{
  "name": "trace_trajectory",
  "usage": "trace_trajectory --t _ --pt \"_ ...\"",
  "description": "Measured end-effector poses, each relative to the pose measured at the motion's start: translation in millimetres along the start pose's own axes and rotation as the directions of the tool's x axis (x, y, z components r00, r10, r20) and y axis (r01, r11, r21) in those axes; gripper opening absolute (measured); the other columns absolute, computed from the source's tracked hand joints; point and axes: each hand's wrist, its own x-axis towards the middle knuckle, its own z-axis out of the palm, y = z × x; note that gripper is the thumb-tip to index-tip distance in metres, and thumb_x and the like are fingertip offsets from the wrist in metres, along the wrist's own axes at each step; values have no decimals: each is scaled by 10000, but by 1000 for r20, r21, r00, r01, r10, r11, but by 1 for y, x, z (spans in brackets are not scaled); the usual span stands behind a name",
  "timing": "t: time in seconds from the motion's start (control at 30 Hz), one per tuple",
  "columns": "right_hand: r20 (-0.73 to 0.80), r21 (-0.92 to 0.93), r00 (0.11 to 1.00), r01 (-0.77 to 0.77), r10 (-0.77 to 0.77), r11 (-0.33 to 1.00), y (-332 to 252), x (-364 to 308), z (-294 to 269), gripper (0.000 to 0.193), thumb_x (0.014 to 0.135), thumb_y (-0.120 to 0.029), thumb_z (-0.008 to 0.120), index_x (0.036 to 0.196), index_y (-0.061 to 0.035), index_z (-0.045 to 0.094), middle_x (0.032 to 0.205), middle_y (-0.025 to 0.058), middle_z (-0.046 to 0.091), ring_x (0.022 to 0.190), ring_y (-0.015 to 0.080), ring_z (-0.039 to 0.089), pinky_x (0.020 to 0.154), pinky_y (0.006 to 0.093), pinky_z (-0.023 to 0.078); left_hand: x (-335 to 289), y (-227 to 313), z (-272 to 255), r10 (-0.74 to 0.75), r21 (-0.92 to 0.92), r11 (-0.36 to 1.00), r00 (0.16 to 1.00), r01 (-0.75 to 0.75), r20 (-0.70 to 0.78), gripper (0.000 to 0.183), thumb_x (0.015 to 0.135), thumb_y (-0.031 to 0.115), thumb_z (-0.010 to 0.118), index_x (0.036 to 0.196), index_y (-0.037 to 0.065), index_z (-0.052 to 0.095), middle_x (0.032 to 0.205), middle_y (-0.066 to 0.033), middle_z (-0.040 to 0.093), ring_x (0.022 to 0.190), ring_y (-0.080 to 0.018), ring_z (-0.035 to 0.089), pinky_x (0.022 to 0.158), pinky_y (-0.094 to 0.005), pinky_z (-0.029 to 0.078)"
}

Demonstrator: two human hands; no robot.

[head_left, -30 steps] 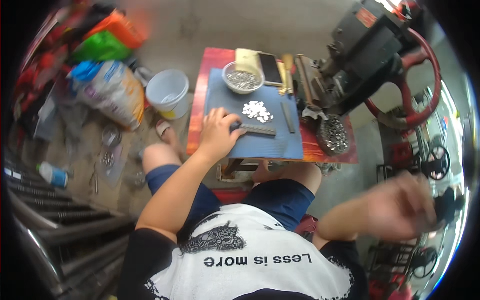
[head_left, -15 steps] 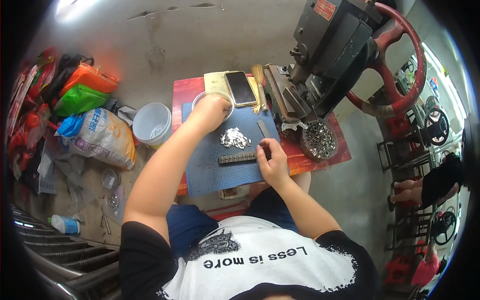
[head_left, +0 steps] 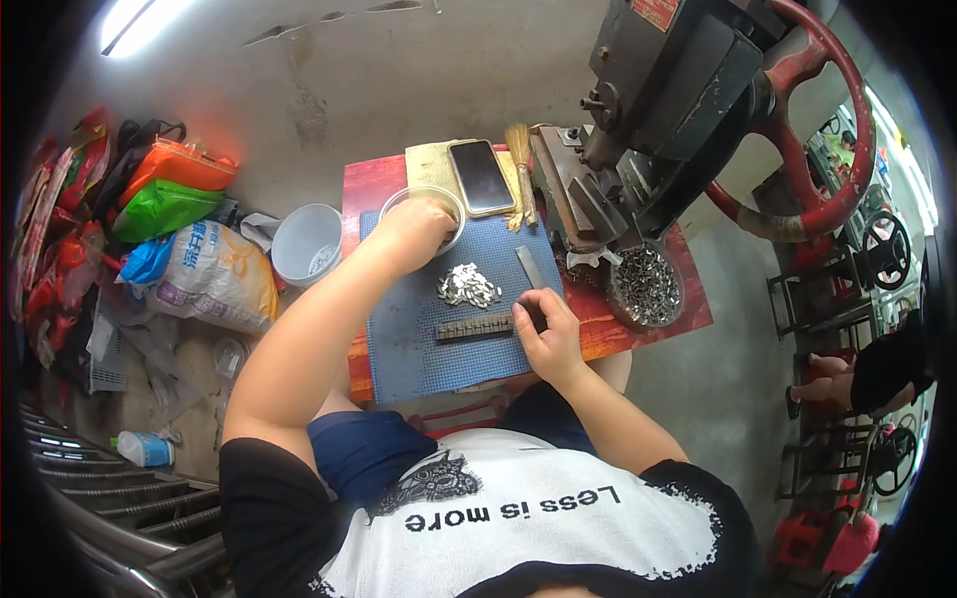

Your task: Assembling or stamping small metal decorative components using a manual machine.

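My left hand reaches into a clear round tub at the back of the blue ribbed mat. Its fingers are curled down inside, and what they pinch is hidden. At the mat's right side, my right hand is closed round the right end of a dark slotted metal bar, which lies flat. Just beyond the bar is a loose heap of small silvery metal pieces. A flat grey metal strip lies beyond my right hand.
A press with a red handwheel stands at the right, beside a tub of small metal parts. A phone and a straw brush lie at the back. On the left are a white bucket and stuffed bags.
The view has shifted slightly. My left hand stays in the tub, its fingers a little lower and more hidden. My right hand remains at the bar's end.
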Motion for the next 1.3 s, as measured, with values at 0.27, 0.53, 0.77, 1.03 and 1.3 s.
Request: trace_trajectory --t 0.27,0.53,0.77,1.03,1.3 --pt "24 -20 1000 -7 8 1000 -3 0 -3 113 909 -90 660 970 -5 618 858 126 601 730 263 602 670 349 489 -14 -25 -7 33 136 990 997 -24 -69 125 750 49 647 823 53 748 912 -139 695 956 -320 659 852 -415 542" --pt "57 -190 998 -28 39 981 -10 50 4 230 952 -165 575 1137 -37 623 923 197 693 817 381 677 718 456 526 -10 -5 -9 -75 450 890 997 79 -25 151 746 122 679 868 84 760 986 -84 664 1066 -261 569 877 -368 480" --pt "227 -704 928 -53 296 708 25 143 40 263 900 -100 486 1145 -57 569 930 206 721 871 390 709 737 513 549 -7 4 -8 -78 552 830 997 75 -19 124 761 158 666 824 125 767 958 -69 636 1039 -239 555 844 -354 461" --pt "280 -417 945 280 -171 865 3 136 69 175 954 -225 585 998 -57 605 938 177 641 910 383 629 775 490 508 -15 -13 5 -107 429 888 982 165 -157 107 781 185 686 816 146 779 960 -61 644 1048 -242 553 862 -369 455" --pt "426 -296 898 254 -111 921 6 157 75 213 939 -269 618 956 -66 680 944 180 614 976 386 563 871 477 468 -31 -27 22 -281 -268 946 871 181 -402 162 796 172 726 936 125 792 1045 -18 727 1079 -271 579 983 -436 418"
